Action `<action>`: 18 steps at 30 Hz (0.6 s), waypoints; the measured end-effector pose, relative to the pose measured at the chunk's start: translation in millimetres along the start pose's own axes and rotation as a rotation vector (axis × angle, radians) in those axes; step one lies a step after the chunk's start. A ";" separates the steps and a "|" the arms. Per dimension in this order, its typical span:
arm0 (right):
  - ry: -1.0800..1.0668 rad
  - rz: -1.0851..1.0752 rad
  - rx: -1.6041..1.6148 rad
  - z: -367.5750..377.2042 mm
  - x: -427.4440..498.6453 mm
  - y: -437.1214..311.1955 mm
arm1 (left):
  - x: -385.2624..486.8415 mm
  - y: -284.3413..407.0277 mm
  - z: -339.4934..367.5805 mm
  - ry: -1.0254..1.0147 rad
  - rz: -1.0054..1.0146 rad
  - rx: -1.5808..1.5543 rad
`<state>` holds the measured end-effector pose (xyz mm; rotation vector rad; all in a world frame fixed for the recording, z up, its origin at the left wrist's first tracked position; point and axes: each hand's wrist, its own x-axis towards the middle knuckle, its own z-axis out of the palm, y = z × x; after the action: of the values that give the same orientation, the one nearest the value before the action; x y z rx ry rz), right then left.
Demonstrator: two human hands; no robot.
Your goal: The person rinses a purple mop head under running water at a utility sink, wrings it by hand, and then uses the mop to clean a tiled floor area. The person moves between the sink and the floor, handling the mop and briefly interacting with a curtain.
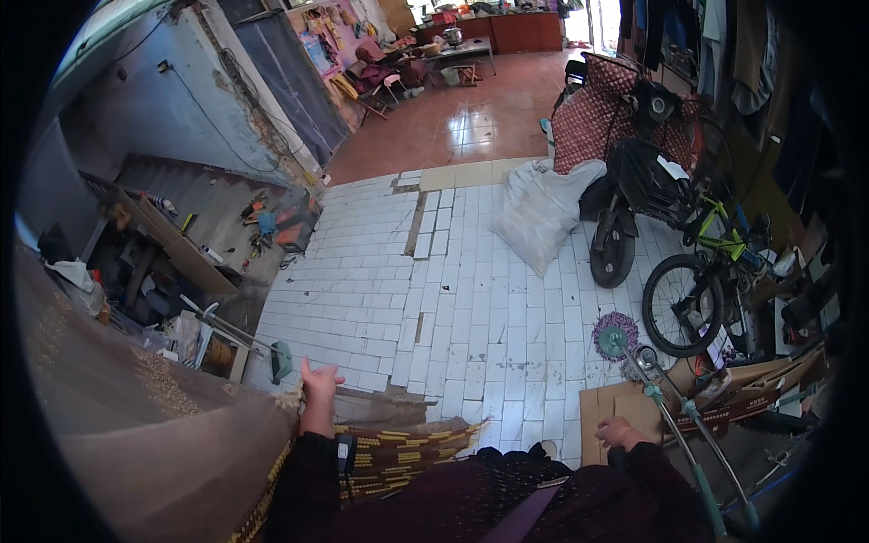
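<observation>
My left hand [319, 388] is raised at the lower left, thumb up and fingers apart. Its wrist is against the edge of a sheer brown curtain [136, 421] with a yellow beaded fringe [387, 451]. Nothing shows in its fingers. At the lower right, my right hand [621, 433] hangs with loosely bent fingers over a flat cardboard sheet [597, 402] and appears to hold nothing. Right of it lean two metal mop poles [669, 417], one reaching down to a mop head with purple strands [614, 336].
White tiles [475, 326] lead to a red-tiled floor [468, 122]. A bulging white sack [543, 210], an electric scooter [631, 183] and a green bicycle [706, 251] stand on the right. On the left are a long-handled dustpan [280, 361], scattered tools [261, 224] and cardboard [193, 261].
</observation>
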<state>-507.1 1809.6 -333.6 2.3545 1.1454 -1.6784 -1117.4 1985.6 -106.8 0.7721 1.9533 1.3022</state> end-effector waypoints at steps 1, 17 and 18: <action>-0.052 0.015 0.041 9.0 0.1 -0.1 | 4.5 4.6 -2.7 -0.010 0.006 -0.006; 0.126 -0.038 0.006 57.9 9.8 64.7 | 49.3 43.3 2.7 -0.054 -0.019 -0.010; 0.108 -0.012 0.009 59.8 5.2 61.9 | 47.6 42.4 3.6 -0.066 -0.018 0.010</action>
<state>-518.9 1742.1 -386.0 2.4764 1.1722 -1.5797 -1138.8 2038.1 -77.5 0.7904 1.9118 1.2415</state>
